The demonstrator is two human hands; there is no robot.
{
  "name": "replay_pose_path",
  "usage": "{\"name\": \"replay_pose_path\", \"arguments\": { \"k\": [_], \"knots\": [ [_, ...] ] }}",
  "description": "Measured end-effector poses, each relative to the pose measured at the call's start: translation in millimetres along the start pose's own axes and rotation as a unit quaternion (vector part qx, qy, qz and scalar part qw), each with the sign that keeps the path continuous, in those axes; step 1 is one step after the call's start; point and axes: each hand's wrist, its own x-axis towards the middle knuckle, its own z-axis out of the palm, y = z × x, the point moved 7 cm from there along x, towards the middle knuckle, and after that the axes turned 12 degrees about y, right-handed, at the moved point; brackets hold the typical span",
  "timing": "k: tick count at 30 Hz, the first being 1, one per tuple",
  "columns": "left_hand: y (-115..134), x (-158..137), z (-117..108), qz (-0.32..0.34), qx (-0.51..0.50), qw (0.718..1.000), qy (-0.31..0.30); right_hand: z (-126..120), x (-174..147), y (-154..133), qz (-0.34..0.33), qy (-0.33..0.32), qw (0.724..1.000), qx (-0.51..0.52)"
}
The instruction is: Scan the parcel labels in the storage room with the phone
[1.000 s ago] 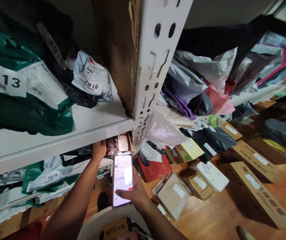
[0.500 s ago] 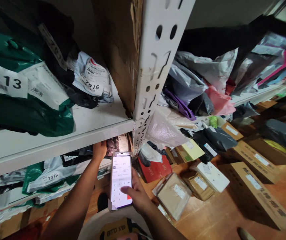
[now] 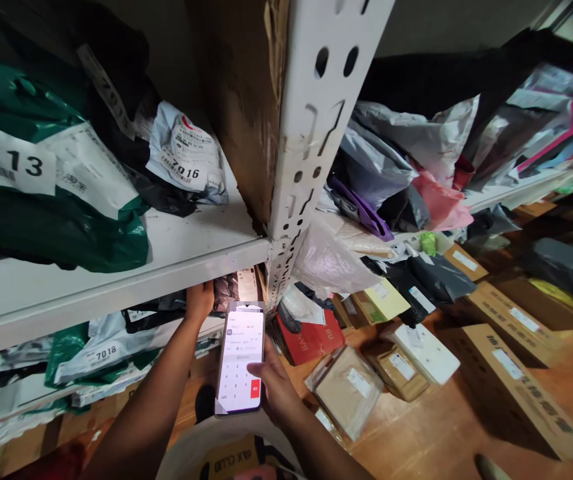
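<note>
My right hand (image 3: 279,380) grips a smartphone (image 3: 240,360) from its right side, its thumb over the lit screen. A number keypad with a red key shows on that screen. My left hand (image 3: 199,301) reaches in under the upper shelf board (image 3: 206,263), and its fingers are hidden there. Just right of it lies a dark plastic parcel (image 3: 226,291) with a white label (image 3: 247,285), brightly lit. To its left on the lower shelf is a white bag marked 7018 (image 3: 106,352).
A green bag (image 3: 66,227) and a small white parcel marked 7016 (image 3: 186,153) lie on the upper shelf. The slotted white post (image 3: 311,133) stands upright beside cardboard. Cartons (image 3: 526,380) and a red box (image 3: 311,337) sit on the wooden floor; more bags fill the right shelf.
My right thumb has moved slightly up and right over the keypad, uncovering more of the red key. The phone has shifted a little left. My left hand stays in place.
</note>
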Motion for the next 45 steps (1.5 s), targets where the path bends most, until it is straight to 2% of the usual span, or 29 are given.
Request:
{"name": "replay_pose_path", "arguments": {
  "k": [8, 12, 16, 19, 23, 27, 36, 45],
  "knots": [
    [1.9, -0.1, -0.7, -0.002, 0.011, 1.0, -0.001, -8.4, 10.2, -1.6, -0.02, 0.074, 0.997, 0.009],
    [-0.5, -0.8, -0.6, -0.014, 0.014, 1.0, -0.005, -3.3, 4.5, -6.4, 0.008, 0.025, 0.999, 0.045],
    [-0.6, -1.2, -1.0, -0.025, 0.016, 1.0, -0.008, -0.7, -1.5, -6.8, 0.048, -0.018, 0.998, 0.038],
    [3.0, -1.5, -2.2, -0.023, 0.017, 1.0, -0.009, 1.5, -4.2, -8.4, 0.055, -0.037, 0.997, 0.032],
    [6.5, -1.7, -2.4, -0.016, 0.011, 1.0, -0.012, 12.0, -8.3, -12.3, 0.063, -0.099, 0.991, 0.067],
    [4.9, -1.1, -1.6, -0.015, 0.011, 1.0, -0.009, 12.5, -7.1, -11.6, 0.065, -0.114, 0.988, 0.083],
    [5.0, -1.2, -2.6, -0.007, 0.018, 1.0, -0.007, 5.8, -10.6, -6.0, 0.031, -0.158, 0.987, -0.015],
    [0.3, -0.7, -0.6, 0.001, 0.028, 1.0, 0.003, 1.8, -9.8, -5.8, -0.005, -0.185, 0.982, -0.03]
  ]
}}
